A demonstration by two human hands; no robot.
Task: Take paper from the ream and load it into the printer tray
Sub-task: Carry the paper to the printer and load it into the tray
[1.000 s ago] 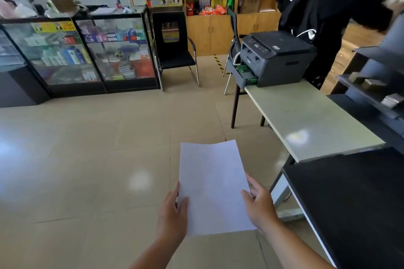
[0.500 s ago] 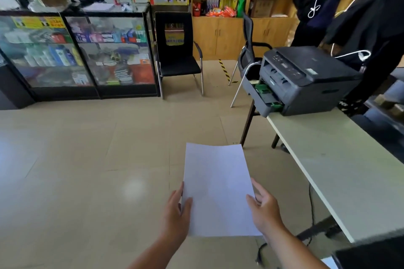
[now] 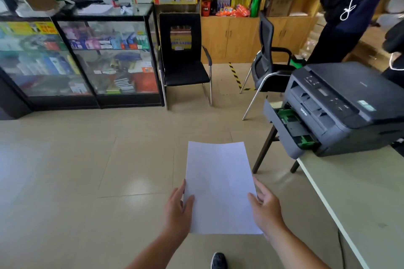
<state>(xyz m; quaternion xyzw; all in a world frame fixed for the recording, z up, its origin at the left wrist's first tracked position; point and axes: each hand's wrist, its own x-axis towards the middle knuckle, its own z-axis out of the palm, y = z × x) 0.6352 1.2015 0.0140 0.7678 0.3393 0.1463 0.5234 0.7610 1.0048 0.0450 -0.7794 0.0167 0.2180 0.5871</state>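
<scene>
I hold a thin stack of white paper (image 3: pixel 219 183) flat in front of me over the floor. My left hand (image 3: pixel 178 209) grips its left edge and my right hand (image 3: pixel 265 209) grips its right edge. The dark grey printer (image 3: pixel 345 102) stands on the pale table (image 3: pixel 358 201) to my upper right. Its paper tray (image 3: pixel 288 126) is pulled out toward the left, showing green guides inside, with no paper visible in it. The paper is well short of the tray, lower and to its left. The ream is not in view.
A black chair (image 3: pixel 183 59) and a mesh office chair (image 3: pixel 269 65) stand beyond the printer. Glass display cases (image 3: pixel 76 54) line the left wall, wooden shelves the back. A person in dark clothes (image 3: pixel 349 6) stands at the far right. My shoe (image 3: pixel 218 261) shows below.
I have walked forward with the paper in both hands. The printer and its open tray have come closer and larger on my right; the black desk has left the view.
</scene>
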